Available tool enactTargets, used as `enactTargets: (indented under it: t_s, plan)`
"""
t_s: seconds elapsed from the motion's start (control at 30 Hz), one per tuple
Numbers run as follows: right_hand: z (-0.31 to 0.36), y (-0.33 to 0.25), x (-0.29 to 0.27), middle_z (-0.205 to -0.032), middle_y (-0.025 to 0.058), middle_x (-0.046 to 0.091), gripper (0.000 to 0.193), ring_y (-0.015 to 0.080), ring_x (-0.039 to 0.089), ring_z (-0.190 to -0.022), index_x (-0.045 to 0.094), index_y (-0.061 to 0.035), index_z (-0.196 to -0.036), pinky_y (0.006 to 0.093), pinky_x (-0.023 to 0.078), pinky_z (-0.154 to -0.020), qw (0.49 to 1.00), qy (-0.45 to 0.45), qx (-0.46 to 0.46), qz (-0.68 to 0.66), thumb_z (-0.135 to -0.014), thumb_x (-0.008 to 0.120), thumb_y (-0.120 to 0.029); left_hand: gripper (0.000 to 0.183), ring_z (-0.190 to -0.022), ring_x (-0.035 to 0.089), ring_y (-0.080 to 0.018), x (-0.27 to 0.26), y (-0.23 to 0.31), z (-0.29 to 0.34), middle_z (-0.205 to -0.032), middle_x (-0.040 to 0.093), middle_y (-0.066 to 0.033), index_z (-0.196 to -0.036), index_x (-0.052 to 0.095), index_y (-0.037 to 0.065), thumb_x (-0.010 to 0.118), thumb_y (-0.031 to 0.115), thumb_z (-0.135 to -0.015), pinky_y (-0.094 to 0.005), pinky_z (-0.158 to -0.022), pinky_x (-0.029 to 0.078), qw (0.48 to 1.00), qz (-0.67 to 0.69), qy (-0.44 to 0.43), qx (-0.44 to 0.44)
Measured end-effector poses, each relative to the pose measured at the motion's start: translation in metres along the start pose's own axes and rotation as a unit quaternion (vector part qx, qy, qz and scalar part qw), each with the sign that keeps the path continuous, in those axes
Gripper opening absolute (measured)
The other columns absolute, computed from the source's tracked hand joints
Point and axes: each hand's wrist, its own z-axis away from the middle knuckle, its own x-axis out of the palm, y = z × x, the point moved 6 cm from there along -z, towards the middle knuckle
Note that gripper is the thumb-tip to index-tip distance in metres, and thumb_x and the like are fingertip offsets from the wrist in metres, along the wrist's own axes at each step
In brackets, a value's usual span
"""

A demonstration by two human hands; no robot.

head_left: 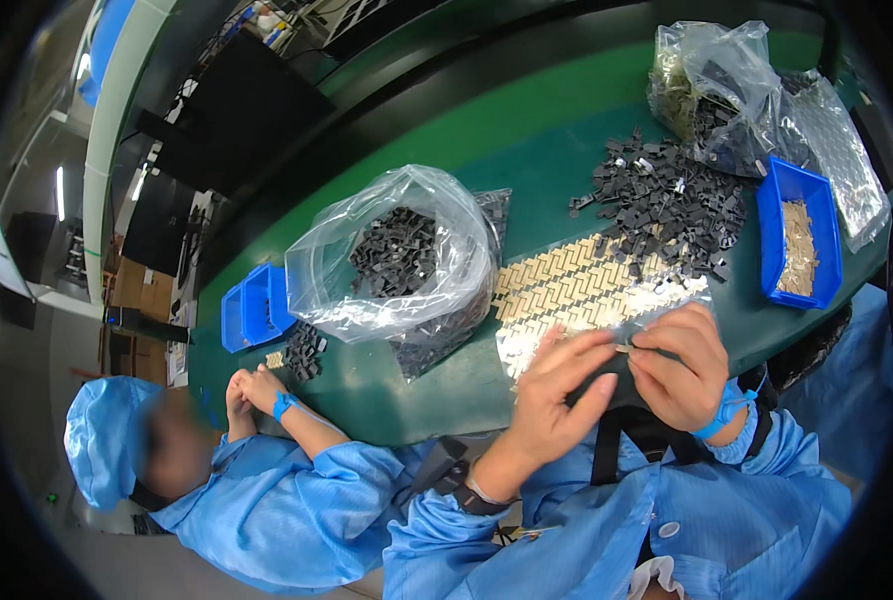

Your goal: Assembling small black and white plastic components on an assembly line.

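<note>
My right hand [681, 365] is closed in a pinch, with a small pale piece [623, 348] at its fingertips. Close beside it, my left hand [558, 395] has its fingers stretched toward that piece and its thumb held apart; whether its fingertips touch the piece is hard to see. Just beyond both hands lies a sheet of beige strip-like pieces [556, 283] set in zigzag rows, shiny in places. A loose heap of small black parts [666, 195] covers the sheet's far right corner.
A clear plastic bag [311, 255] of black parts stands left of the sheet on the green table [556, 130]. To the right is a blue bin [769, 225] of beige pieces, near more plastic bags [731, 50]. A co-worker [286, 510] sits at left by blue bins [231, 318].
</note>
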Motion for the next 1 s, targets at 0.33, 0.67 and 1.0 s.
enactTargets:
  t_s: [0.33,0.67,1.0]
  plan:
    - [0.019,-0.019,-0.014,-0.082,0.0088,0.056,0.018,0.0228,0.056,-0.074,0.058,-0.0008,-0.085,0.0321,0.045,-0.065,0.999,0.002,0.008,-0.047,-0.072,0.064,-0.012,0.023,-0.097,0.058,-0.0201,0.054,0.002,0.011,-0.105,0.062,-0.015,-0.107,0.06,-0.005,0.055,0.007,-0.088,-0.0302,-0.085,0.046,0.803,0.555,0.01,-0.217]
    - [0.028,-0.027,-0.028,-0.08,0.0091,0.057,0.016,0.0226,0.057,-0.073,0.058,-0.0007,-0.084,0.0317,0.045,-0.064,0.995,-0.003,0.004,-0.099,-0.074,0.063,-0.012,0.018,-0.082,0.063,-0.0205,0.063,0.012,0.002,-0.093,0.064,-0.0154,-0.1,0.061,-0.006,0.055,0.005,-0.087,-0.0304,-0.075,0.051,0.772,0.607,-0.07,-0.175]
    - [0.029,-0.035,-0.037,-0.079,0.0094,0.058,0.014,0.0224,0.057,-0.071,0.059,-0.0005,-0.084,0.0312,0.046,-0.064,0.989,-0.007,0.02,-0.144,-0.076,0.062,-0.011,0.015,-0.074,0.063,-0.0158,0.065,0.014,0.014,-0.088,0.064,-0.0134,-0.098,0.06,-0.007,0.056,0.001,-0.086,-0.0251,-0.068,0.052,0.865,0.435,-0.085,-0.237]
